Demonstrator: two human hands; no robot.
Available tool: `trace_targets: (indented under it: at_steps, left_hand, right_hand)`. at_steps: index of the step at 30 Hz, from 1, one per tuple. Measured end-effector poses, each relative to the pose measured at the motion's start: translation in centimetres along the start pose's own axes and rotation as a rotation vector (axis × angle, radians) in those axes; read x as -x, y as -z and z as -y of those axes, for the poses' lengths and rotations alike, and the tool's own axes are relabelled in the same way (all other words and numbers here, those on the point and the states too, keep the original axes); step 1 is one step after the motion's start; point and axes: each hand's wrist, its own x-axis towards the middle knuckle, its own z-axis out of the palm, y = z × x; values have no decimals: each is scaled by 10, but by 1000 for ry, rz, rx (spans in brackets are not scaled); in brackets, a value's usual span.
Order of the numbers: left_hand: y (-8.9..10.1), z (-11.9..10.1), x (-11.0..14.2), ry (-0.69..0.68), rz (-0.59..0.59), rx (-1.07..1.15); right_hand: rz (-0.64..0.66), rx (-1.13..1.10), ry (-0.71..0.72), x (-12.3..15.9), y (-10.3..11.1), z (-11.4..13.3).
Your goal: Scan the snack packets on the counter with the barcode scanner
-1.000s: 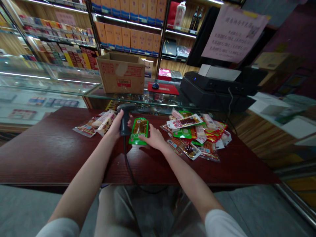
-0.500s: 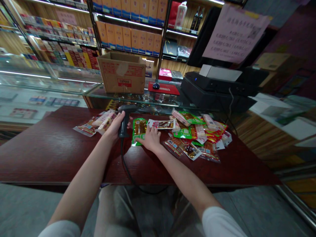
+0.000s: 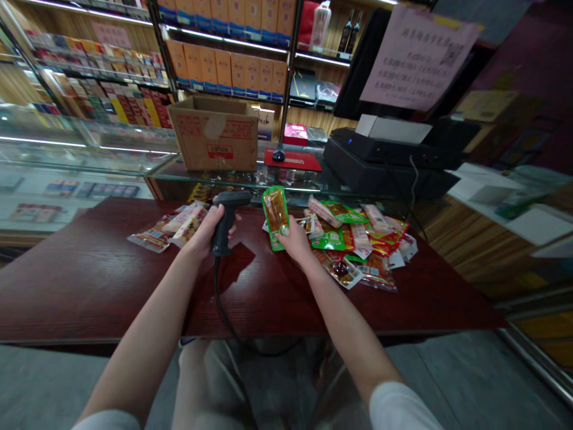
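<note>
Hand (L): fingers are wrapping round dark-grey plastic pistol-shaped scanner, black cord is trailing below.
Hand (R): thumb & fingers are pinching lower end of flat shiny green-edged plastic packet.
Packet pos.: tilting betw. scanner & heap of multicoloured plastic pkts, prob. hovering abv dark red-brown wooden table.

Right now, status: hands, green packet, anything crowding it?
Left hand gripping scanner. Right hand holding green packet. White packet partly hidden behind; snack pile close on the right.
</note>
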Motion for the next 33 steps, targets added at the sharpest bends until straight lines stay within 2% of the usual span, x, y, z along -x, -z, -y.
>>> trace_targets:
  at_steps: [2,4,12,18,25,27,29,33]
  left_hand:
    - [-5,-2,4,14,95,-30]
    - [-10,-1,6,22,136,-61]
    - [-9,13,-5,-20,54,-71]
    - [-15,6,-3,-30,-58,3]
    - [-9,1,0,33,4,-29]
    - [-6,-1,0,22,-53,-52]
    - [-1,-5,-1,-36,-180,-99]
    - [21,-9,-5,-124,-482,-214]
  right_hand:
    - [-30,-61,9,-1,2,-2]
    - [-23,-99,41,0,3,-3]
    - [51,-113,82,8,9,6]
    - [31,-132,114,7,10,4]
    - [21,-143,124,5,13,0]
    - [3,-148,123,4,19,-1]
    - [-83,-119,108,1,30,-5]
    - [-417,-2,25,-6,65,-35]
